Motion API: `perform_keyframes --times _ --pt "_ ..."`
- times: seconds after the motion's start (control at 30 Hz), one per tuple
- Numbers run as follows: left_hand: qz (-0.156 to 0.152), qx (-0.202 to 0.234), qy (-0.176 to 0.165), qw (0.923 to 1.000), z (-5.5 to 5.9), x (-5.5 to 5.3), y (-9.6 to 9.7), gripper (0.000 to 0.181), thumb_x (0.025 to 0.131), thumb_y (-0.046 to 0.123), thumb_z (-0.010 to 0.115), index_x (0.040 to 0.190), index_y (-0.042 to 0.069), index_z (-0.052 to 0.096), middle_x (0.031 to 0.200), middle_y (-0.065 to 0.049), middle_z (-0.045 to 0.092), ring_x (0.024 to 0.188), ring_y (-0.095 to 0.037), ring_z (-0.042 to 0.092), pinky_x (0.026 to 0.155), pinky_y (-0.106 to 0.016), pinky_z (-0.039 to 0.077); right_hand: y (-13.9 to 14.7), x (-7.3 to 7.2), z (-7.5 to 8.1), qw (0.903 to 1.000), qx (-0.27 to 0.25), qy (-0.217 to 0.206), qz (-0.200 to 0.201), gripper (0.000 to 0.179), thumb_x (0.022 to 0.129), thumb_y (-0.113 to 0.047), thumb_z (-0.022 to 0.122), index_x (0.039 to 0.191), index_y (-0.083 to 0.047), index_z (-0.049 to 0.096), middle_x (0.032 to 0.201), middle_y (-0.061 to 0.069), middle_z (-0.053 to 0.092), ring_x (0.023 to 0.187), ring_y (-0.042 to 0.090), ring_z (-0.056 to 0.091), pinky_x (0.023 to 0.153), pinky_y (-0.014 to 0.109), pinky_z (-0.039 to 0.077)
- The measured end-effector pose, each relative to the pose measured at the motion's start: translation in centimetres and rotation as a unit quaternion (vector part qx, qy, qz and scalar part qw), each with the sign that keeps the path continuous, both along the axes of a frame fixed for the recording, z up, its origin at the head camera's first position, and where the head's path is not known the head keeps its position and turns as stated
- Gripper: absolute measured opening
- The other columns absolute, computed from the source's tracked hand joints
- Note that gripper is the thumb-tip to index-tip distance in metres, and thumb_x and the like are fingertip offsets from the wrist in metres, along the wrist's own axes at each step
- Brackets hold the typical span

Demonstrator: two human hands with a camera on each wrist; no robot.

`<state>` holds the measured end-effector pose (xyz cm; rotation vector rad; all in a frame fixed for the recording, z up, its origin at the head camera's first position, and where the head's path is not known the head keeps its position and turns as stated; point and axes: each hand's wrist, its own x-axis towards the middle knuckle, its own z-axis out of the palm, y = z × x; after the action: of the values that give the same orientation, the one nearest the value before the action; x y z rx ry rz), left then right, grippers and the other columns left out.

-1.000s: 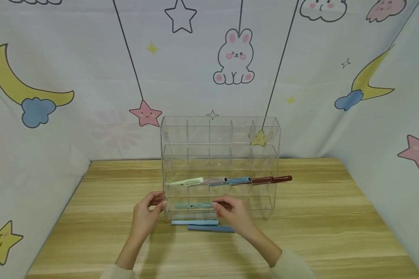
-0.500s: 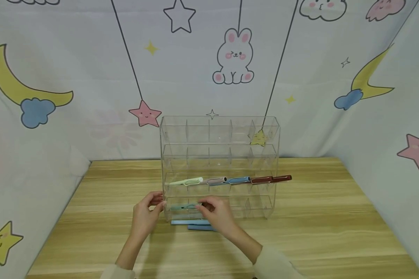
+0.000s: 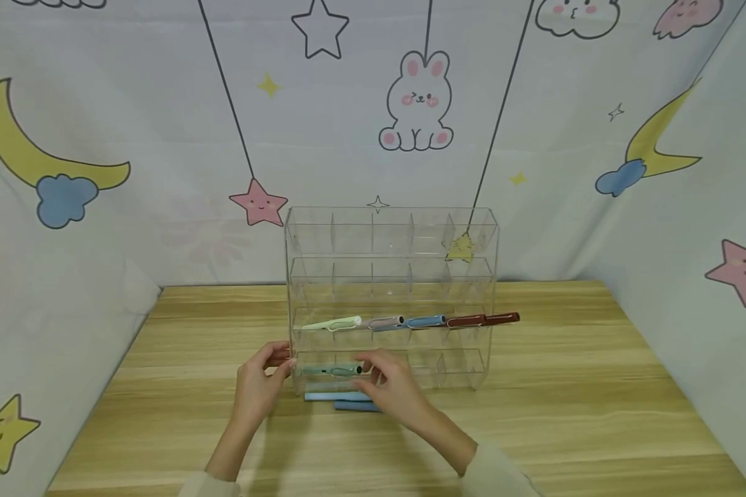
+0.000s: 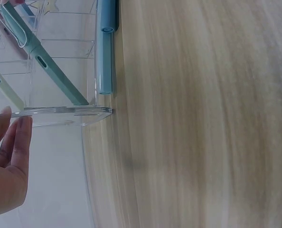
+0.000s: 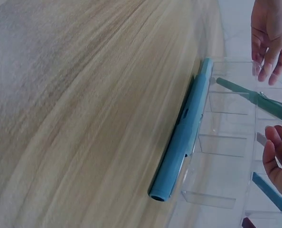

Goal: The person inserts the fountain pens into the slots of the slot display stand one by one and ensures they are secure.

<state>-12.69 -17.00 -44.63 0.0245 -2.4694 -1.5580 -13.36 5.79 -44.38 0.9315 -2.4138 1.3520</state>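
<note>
A clear acrylic pen rack with stepped tiers stands upright on the table. My left hand grips its left side panel between thumb and fingers. In the lowest tier, at the left, lies a green fountain pen, capped and with a clip. My right hand is at its cap end, thumb and index finger spread apart around it; contact is hard to make out in the right wrist view. In front of the rack lie a light blue pen and a darker blue pen, partly behind the right hand.
One tier up lie a pale green pen, a greyish-pink pen, a blue pen and dark red pens, one jutting past the right side. A printed white curtain hangs behind the wooden table.
My right hand has moved left with the green pen, which now sits further left in the lowest tier. The thumb and index finger have since parted. The left hand has stayed put.
</note>
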Motion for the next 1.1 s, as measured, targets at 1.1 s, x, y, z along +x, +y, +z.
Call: perform_keyframes --times 1.1 --pt "0.004 -0.003 0.004 1.0 0.0 0.0 0.2 0.024 0.082 -0.005 0.064 0.105 -0.005 0.06 0.093 -0.017 0.063 0.085 -0.029 0.062 0.067 -0.024 0.055 1.6 -0.1 0.2 0.9999 -0.011 0.005 0.008 0.016 0.079 -0.006 0.07 0.092 0.001 0.065 0.078 0.007 0.06 0.064 0.009 0.051 0.054 0.018 0.047"
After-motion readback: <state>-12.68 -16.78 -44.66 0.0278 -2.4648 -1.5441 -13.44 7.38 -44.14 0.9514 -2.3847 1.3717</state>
